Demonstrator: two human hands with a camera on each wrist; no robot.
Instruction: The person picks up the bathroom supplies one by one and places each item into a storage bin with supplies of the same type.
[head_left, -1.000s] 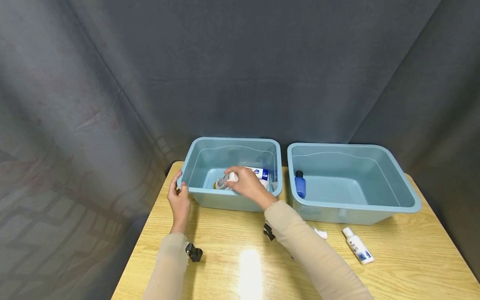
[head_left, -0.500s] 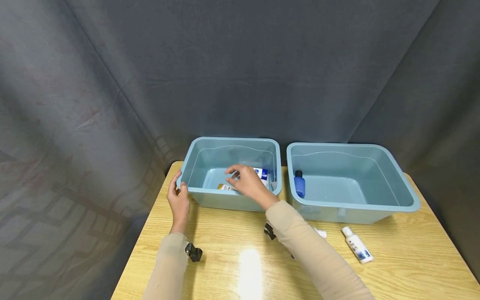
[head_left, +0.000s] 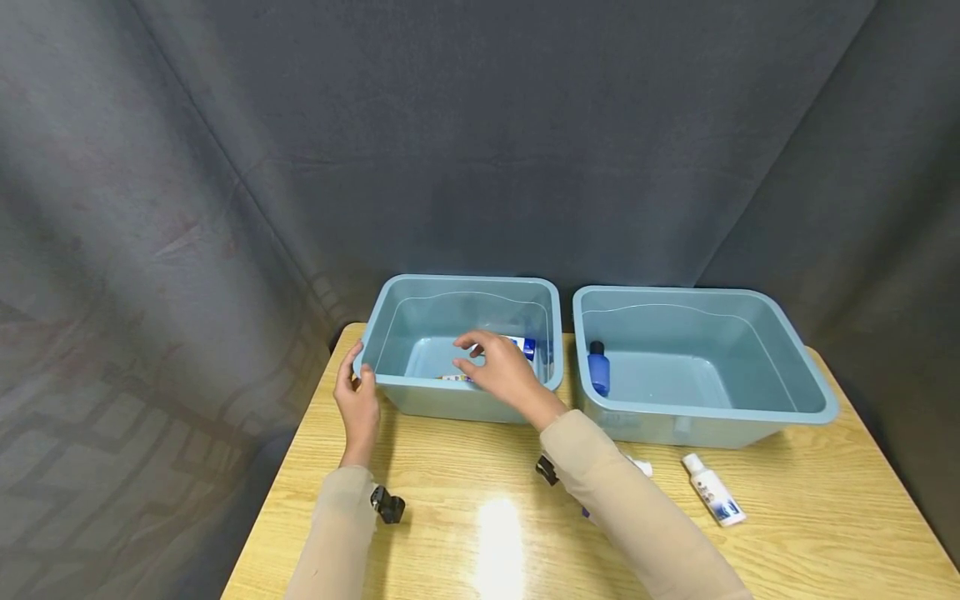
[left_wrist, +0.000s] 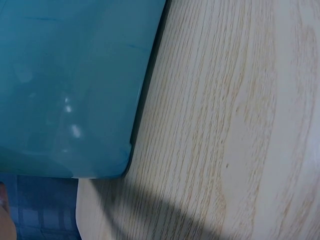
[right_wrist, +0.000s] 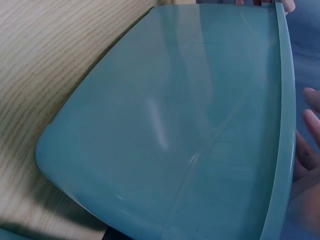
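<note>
My left hand [head_left: 358, 412] grips the front left corner of the left blue plastic bin [head_left: 442, 403] by its rim. Over that bin's front wall hovers my right hand [head_left: 501, 367], its fingers loosely curved around nothing. Partly under the right hand, a blue-and-white container [head_left: 529, 348] lies inside at the right. A strip of another labelled item [head_left: 455, 378] shows behind the front rim; the hand and the wall hide the rest. In the right wrist view, the right hand [right_wrist: 307, 160] appears beyond the bin's rim [right_wrist: 286, 125].
A second blue bin [head_left: 712, 425] stands to the right, holding a blue bottle with a black cap [head_left: 599, 373]. In front of it a white bottle [head_left: 714, 492] lies on the wooden table [head_left: 435, 533]. My right forearm partly covers another white-ended item [head_left: 642, 467]. A dark curtain [head_left: 480, 150] hangs behind.
My right hand has let go of a small white bottle inside the left bin, and its fingers have spread and drawn slightly back to the right. The left hand stays on the rim.
</note>
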